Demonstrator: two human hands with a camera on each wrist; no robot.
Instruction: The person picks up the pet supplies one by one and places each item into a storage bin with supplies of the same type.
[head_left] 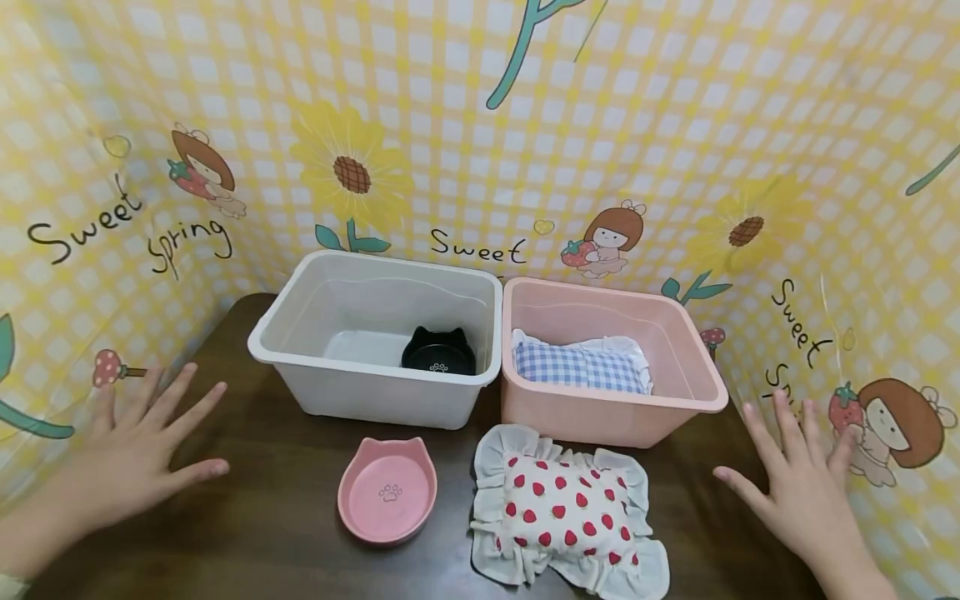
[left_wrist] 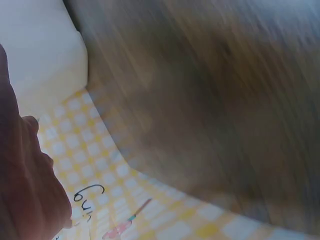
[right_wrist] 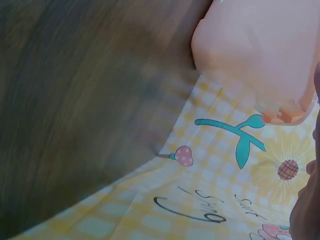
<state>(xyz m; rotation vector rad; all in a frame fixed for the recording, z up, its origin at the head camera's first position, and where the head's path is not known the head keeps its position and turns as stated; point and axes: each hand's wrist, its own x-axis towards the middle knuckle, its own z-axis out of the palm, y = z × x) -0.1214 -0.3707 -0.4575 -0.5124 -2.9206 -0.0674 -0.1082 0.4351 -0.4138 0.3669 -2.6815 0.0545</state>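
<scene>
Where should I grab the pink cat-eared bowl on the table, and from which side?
I'd pinch the pink bowl by its left rim, thumb inside and fingers outside, coming from the left. It sits upright with its raised rim exposed. The left hand is on that side, while the strawberry-print pillow lies to the right and the white bin stands behind.

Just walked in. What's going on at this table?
A person's left hand and right hand are held out, fingers spread, holding nothing. Between them on the dark table lie a pink bowl and a strawberry-patterned cushion. Behind those, the white bin has a black bowl inside, and the pink bin beside it a blue checked cushion.
</scene>
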